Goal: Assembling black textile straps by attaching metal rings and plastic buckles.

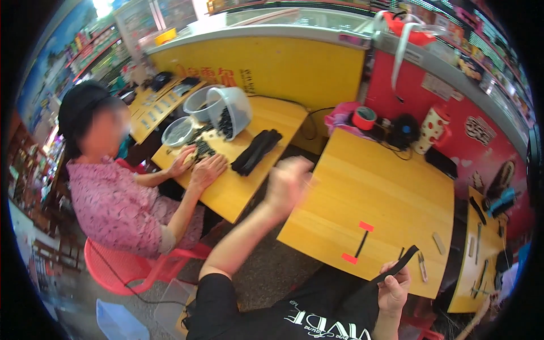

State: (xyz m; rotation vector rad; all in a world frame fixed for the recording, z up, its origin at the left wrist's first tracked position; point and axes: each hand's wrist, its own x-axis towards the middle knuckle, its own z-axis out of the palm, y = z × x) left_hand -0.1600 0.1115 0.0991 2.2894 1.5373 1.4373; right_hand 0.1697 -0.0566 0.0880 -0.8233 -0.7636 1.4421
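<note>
My right hand (394,288), at the near right of the table (391,187), pinches a black fabric strap (403,262) that curves upward from the fingers. My left hand (288,182) is raised beyond the table's left edge, its fingers smeared by motion; whether it holds anything does not show. A thin black strip (361,243) lies on the table between two pieces of red tape (366,226). Close to my right hand are a slim pen-like tool (423,267) and a flat tan bar (438,243).
At the left table (226,195) a seated person (122,187) handles small dark pieces beside a tipped white bucket (235,110). A bundle of black straps (256,152) lies there. A red tape roll (364,118) and a dotted bottle (432,129) stand along the far edge.
</note>
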